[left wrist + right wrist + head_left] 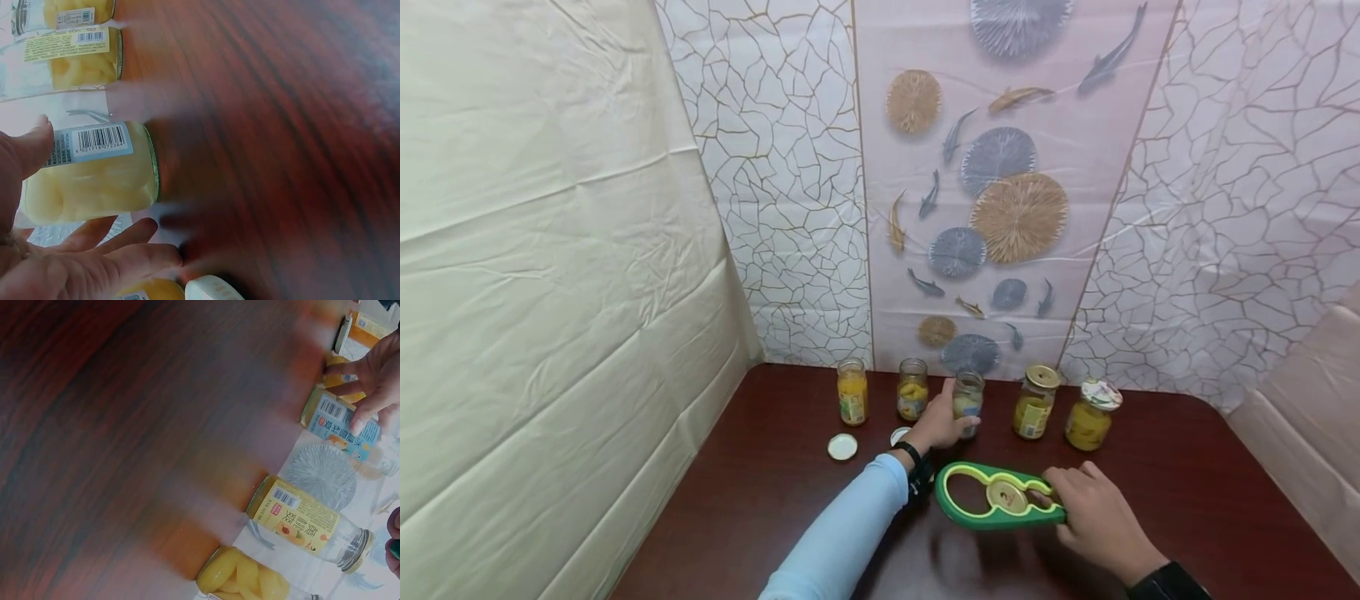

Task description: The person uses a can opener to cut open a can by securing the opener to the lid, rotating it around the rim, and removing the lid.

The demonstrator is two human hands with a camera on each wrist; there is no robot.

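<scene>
My left hand [942, 423] is at a lidless glass jar [968, 402] of pale fruit with a blue label, standing upright on the table. Its thumb presses the label, and its fingers [134, 250] reach along the other side, some spread off the glass. In the head view my right hand [1093, 517] grips the handle end of a green jar opener [992, 523] with yellow-green inner rings, raised over the table. A gold lid [1006, 497] shows inside one of its rings. The right wrist view catches only fingertips of that hand at the right edge.
Left of my left hand stand two lidless jars, one of orange fruit [853, 396] and one of yellow fruit [912, 392]. A white lid [842, 447] and another lid [899, 435] lie in front. Rightward stand a gold-lidded jar [1033, 408] and a patterned-lid jar [1088, 425].
</scene>
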